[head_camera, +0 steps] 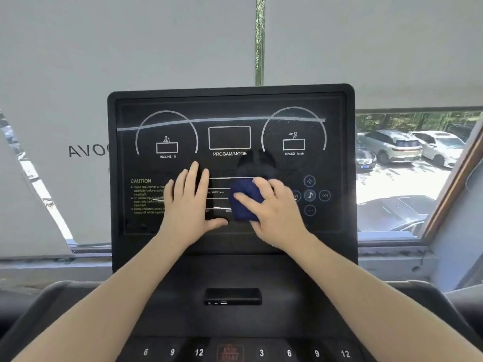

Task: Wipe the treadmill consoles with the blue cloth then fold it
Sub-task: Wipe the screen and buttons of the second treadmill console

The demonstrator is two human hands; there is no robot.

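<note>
The right hand (271, 207) presses a bunched blue cloth (245, 198) against the lower middle of the black treadmill console (230, 108), its fingers curled over the cloth and a ring (270, 196) on one of them. The left hand (189, 202) lies flat and spread on the screen just beside the cloth, holding nothing and covering part of the yellow caution text (146, 194). To the right of the right hand sit round music buttons (310, 195), and through the window (407, 163) behind the console there are parked cars.

Right hand (274, 207) presses bunched blue cloth (245, 202) on console (230, 105); left hand (189, 202) seemingly flat beside.
</note>
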